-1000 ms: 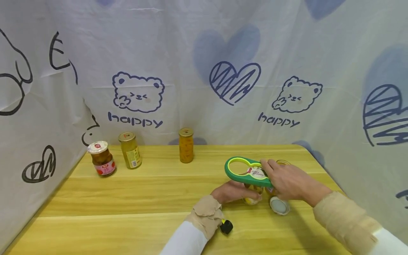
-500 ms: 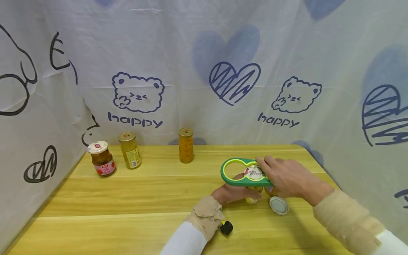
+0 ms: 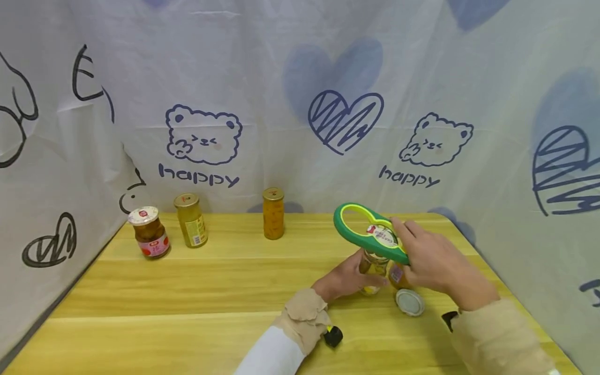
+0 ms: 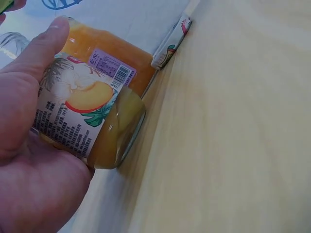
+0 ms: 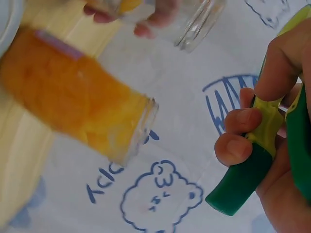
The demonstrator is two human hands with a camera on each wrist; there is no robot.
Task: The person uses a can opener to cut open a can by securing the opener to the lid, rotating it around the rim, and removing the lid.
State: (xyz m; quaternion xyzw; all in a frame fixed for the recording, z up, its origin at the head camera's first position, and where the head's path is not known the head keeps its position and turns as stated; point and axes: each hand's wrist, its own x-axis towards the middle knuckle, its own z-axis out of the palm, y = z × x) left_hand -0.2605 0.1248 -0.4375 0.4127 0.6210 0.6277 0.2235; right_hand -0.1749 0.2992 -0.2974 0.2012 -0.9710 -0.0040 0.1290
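My left hand (image 3: 344, 280) grips a glass jar (image 3: 373, 268) standing on the table; its label (image 4: 80, 102) carries a peach picture. In the right wrist view this jar's threaded mouth (image 5: 199, 24) is bare. My right hand (image 3: 433, 260) holds a green and yellow jar opener (image 3: 370, 243) tilted above the jar. Inside the opener's loop shows a white printed lid (image 3: 383, 235). Close behind the gripped jar stands an orange-filled jar (image 5: 73, 97), also without a lid. A loose white lid (image 3: 410, 302) lies on the table nearby.
At the back left are a dark fruit jar (image 3: 150, 234) with a pink label and a yellowish jar (image 3: 192, 221). A tall orange jar (image 3: 274, 214) stands at the back middle. Behind the wooden table (image 3: 187, 291) hangs a printed cloth (image 3: 272, 104).
My right hand has raised and tilted the opener off the jar, the printed lid rising with it. Just before, it turned slightly left. My left hand keeps its grip on the jar.
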